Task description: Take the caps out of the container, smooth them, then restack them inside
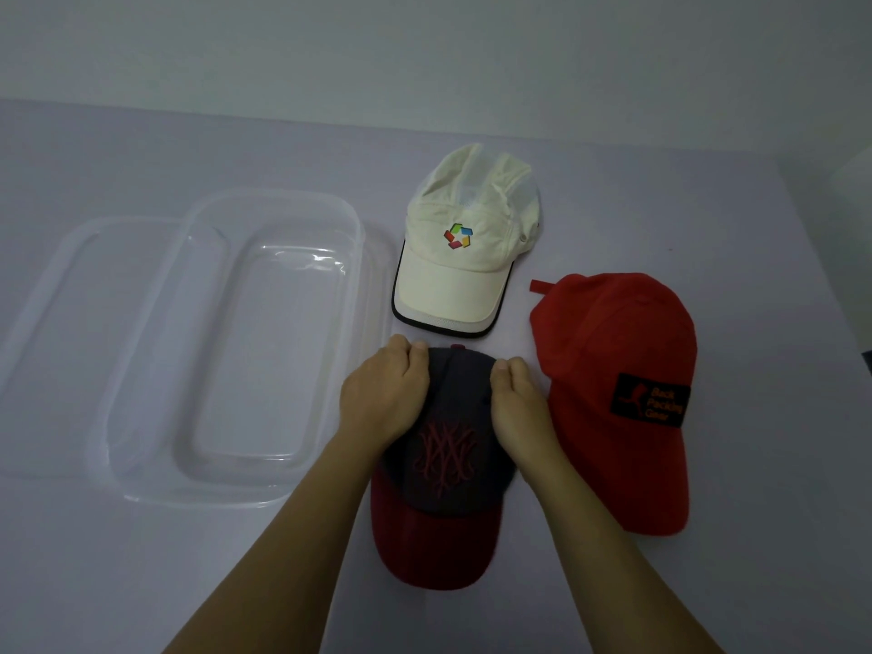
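A dark navy cap with a red brim and red stitched logo [443,469] lies on the table in front of me, brim toward me. My left hand [384,394] presses on the crown's left side and my right hand [516,398] on its right side, fingers curled over the fabric. A cream cap with a multicoloured logo [465,257] lies just beyond. To the right lies a red cap with a black patch [618,389]. The clear plastic container [141,441] stands at the left with nothing in it.
A clear lid [52,295] lies under or behind the container on its left side. The table is covered with a pale cloth [141,582]. A plain wall rises behind the table's far edge.
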